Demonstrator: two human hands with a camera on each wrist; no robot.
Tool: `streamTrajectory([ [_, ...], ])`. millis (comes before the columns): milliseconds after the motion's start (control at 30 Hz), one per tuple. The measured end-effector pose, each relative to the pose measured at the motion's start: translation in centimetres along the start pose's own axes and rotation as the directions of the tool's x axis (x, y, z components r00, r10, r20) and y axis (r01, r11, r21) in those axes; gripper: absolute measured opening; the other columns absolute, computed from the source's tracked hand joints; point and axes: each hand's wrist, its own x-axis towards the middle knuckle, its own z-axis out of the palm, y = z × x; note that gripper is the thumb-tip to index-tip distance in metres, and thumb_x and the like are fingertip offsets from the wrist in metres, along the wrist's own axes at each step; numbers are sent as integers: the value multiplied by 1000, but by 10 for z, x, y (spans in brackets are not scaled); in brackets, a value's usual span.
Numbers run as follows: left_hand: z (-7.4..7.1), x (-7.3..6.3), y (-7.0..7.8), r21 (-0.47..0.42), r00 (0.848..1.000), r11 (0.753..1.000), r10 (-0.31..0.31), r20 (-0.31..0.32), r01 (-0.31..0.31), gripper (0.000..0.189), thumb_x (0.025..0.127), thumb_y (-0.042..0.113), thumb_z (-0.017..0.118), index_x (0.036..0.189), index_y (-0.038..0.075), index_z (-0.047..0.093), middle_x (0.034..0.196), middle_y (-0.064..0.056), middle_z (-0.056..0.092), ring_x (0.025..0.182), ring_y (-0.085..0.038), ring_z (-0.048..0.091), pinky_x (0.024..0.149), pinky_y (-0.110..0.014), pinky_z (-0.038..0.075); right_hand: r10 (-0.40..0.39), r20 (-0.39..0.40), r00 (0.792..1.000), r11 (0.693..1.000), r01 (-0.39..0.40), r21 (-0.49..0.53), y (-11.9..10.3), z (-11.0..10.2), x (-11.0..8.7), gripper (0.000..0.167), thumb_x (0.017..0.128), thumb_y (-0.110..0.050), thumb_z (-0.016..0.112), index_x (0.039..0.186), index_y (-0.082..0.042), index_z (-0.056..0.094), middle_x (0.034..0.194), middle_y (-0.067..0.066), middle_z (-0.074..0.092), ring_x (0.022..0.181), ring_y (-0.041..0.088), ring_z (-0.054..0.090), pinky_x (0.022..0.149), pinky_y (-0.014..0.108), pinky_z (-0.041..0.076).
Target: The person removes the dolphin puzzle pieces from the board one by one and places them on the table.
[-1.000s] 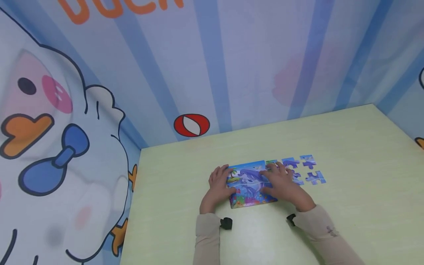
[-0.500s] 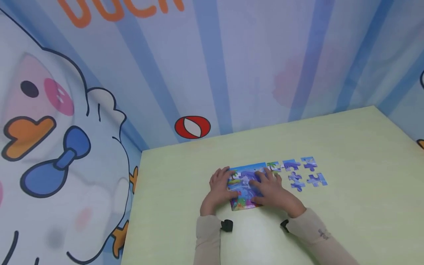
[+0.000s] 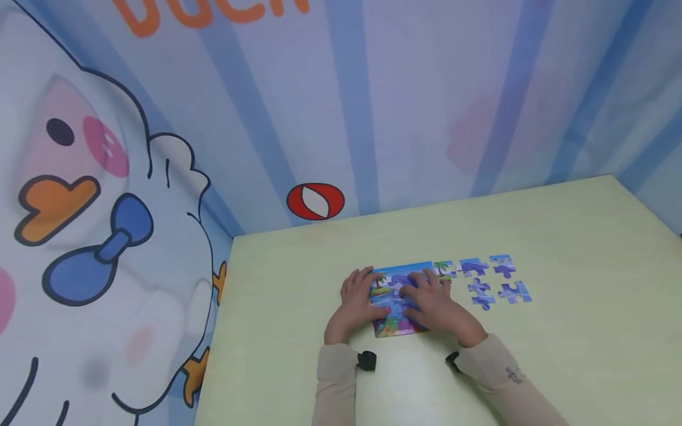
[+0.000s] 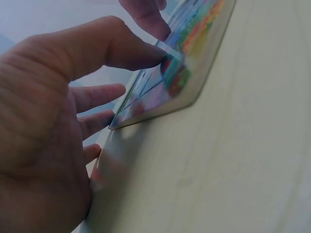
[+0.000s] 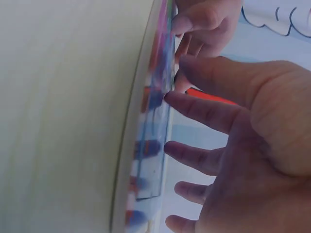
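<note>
A flat rectangular jigsaw puzzle [image 3: 391,324] with a dolphin and sea picture lies on the table in the head view. My left hand [image 3: 356,303] rests at its left side, fingers along the edge; in the left wrist view the thumb [image 4: 116,43] presses on the picture [image 4: 201,36]. Fingers spread, my right hand [image 3: 439,309] lies over the right half, covering much of it. The right wrist view has its fingertips [image 5: 172,148] right at the puzzle's face. Just right of the puzzle is a palm-tree piece [image 3: 442,269].
Several loose puzzle pieces lie to the right, among them a dolphin piece [image 3: 472,267], a top corner piece [image 3: 502,265] and a lower piece [image 3: 515,291]. The pale table [image 3: 288,307] meets a cartoon-printed curtain [image 3: 415,118] at the back.
My right hand has slid left and inward over the puzzle, uncovering the palm-tree piece and pieces beside it. My left hand stays at the left edge. The view has shifted slightly.
</note>
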Motion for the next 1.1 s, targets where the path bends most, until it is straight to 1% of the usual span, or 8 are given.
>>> streamTrajectory([
  [100,-2,0,0,-5,1000,1000,5,2,-5,79,75,22,76,147,11,47,162,-12,26,151,-38,8,119,-57,3,6,-11,1000,1000,-6,28,-2,0,3,20,96,-14,68,115,-8,67,142,29,44,136,64,24,96,83,24],
  [267,-5,0,-1,-8,1000,1000,7,0,-7,78,76,23,76,148,11,47,163,-11,26,151,-38,8,119,-58,3,-6,-22,1000,999,7,43,-5,0,7,19,94,-9,69,113,-7,67,142,29,44,135,62,25,96,83,24],
  [400,-5,0,-3,-9,1000,1000,5,1,-5,78,77,22,78,147,10,47,162,-11,27,151,-38,8,119,-57,3,-16,-51,999,998,19,59,-5,2,12,12,91,-5,71,101,-10,65,139,27,46,135,60,27,95,83,25],
  [500,-5,0,-4,-14,1000,1000,6,7,-6,78,77,23,79,147,10,47,162,-10,27,152,-38,8,119,-56,2,-21,-70,997,997,26,73,-5,4,16,14,90,-3,72,94,-12,61,136,26,47,134,59,28,94,82,25],
  [600,-5,-1,-4,-21,1000,1000,6,6,-6,78,77,22,79,147,10,47,163,-10,27,152,-37,7,119,-56,2,-22,-75,997,997,28,72,-5,4,19,17,89,-4,74,92,-12,59,135,26,48,134,59,29,94,81,25],
  [733,-5,-1,-4,-32,1000,999,5,1,-5,78,77,22,79,147,10,48,162,-10,27,152,-37,7,119,-56,2,-18,-67,998,999,21,41,-7,3,22,18,89,-7,75,89,-13,58,134,27,48,133,60,29,95,81,25],
  [900,-3,1,-5,-10,1000,1000,7,2,-7,77,77,23,79,146,10,47,162,-10,27,152,-36,8,119,-56,3,-16,-65,998,1000,15,-15,-9,2,24,19,90,-9,75,88,-14,57,133,27,49,134,59,30,97,81,24],
  [1100,2,2,-7,-23,1000,1000,11,-8,-11,77,75,23,80,144,9,49,161,-12,29,151,-38,10,119,-57,5,-50,-117,992,997,43,-59,-9,3,24,21,89,-6,74,89,-14,55,128,25,49,132,56,32,97,79,26],
])
